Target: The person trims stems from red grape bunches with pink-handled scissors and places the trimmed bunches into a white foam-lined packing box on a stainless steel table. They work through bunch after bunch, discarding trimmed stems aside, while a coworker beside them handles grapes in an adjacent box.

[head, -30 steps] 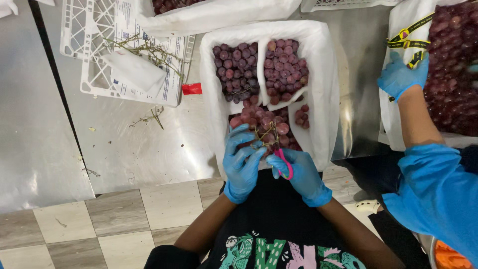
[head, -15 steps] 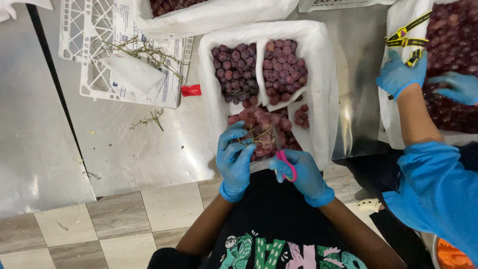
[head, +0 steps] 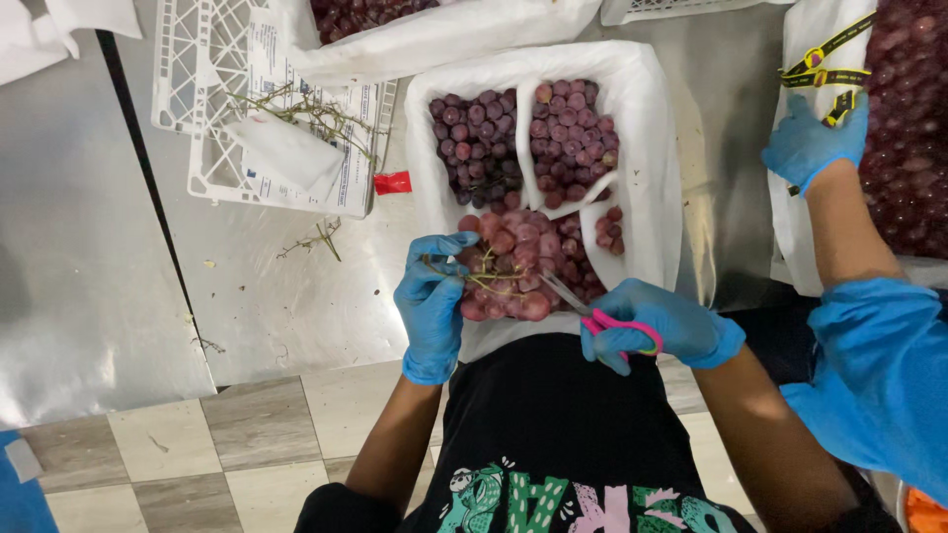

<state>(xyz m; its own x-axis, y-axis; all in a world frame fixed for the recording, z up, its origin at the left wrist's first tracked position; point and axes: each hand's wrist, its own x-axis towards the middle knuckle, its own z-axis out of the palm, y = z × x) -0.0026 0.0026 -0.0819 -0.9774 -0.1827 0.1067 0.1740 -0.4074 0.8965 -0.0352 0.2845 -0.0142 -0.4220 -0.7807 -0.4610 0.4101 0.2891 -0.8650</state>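
Her gloved left hand (head: 432,301) clasps a glossy red grape bunch (head: 509,266) over the white-lined box (head: 652,148); at three o'clock of it, the right hand (head: 660,324) grips pink-handled scissors (head: 597,314), thin blades at the stems.

White paper-lined box (head: 647,128) of red grapes in the middle, white printed paper sheet (head: 346,148) on the white crate at top left, small red tag (head: 392,183) beside it, yellow and black label strip (head: 825,69) at top right
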